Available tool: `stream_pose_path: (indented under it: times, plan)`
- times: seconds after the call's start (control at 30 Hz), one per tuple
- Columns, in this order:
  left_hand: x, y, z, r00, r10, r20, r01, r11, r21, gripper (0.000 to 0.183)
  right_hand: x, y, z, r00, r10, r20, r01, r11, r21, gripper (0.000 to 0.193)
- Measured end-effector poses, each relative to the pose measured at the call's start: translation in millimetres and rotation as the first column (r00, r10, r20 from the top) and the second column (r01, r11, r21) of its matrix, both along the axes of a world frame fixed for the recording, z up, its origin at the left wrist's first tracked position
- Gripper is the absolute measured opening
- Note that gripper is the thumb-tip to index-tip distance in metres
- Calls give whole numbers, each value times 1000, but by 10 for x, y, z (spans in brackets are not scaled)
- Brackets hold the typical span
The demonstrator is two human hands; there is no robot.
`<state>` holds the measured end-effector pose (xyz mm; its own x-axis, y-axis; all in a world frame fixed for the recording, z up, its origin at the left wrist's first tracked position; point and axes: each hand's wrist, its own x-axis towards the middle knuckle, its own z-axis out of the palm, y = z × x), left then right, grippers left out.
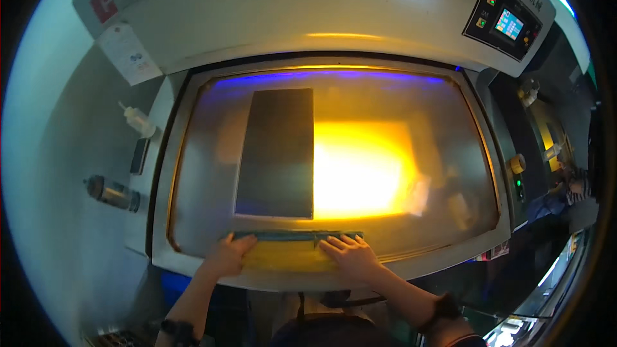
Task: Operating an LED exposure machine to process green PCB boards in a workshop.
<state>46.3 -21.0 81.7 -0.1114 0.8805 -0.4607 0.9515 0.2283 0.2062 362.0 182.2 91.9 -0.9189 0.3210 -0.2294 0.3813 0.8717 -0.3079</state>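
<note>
My left hand (226,256) is at the left end of a long dark green bar (286,236), its fingers closed over the end. Toward the other end, my right hand (352,256) grips the same bar with its fingers laid over the top. A yellowish sheet or band (283,258) shows between my hands, just below the bar. The undersides of both hands and the thumbs' hold are hidden. Just beyond the bar, a dark rectangular plate (276,154) lies flat on a glass table (205,173), with bright yellow light (360,170) shining beside its right edge.
A large pale machine hood (334,13) with a control panel (504,22) rises behind the glass. On the left ledge are a squeeze bottle (139,121), a dark flat object (139,156) and a grey cylindrical container (112,194). Farther right, another person's arm (553,202) shows.
</note>
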Motion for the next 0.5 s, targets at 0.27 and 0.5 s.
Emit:
stream_pose_path:
  times: [0.27,0.5]
  plan:
    - [637,-50,208,993,61,-101,-75,988,-134,78,387,-233,-366,998,29,-63,-26,999,44,61]
    - [-502,920,-144,990,54,-134,-27,980,197,77,-691,756,-431,961,-31,-273,93,972,217,53]
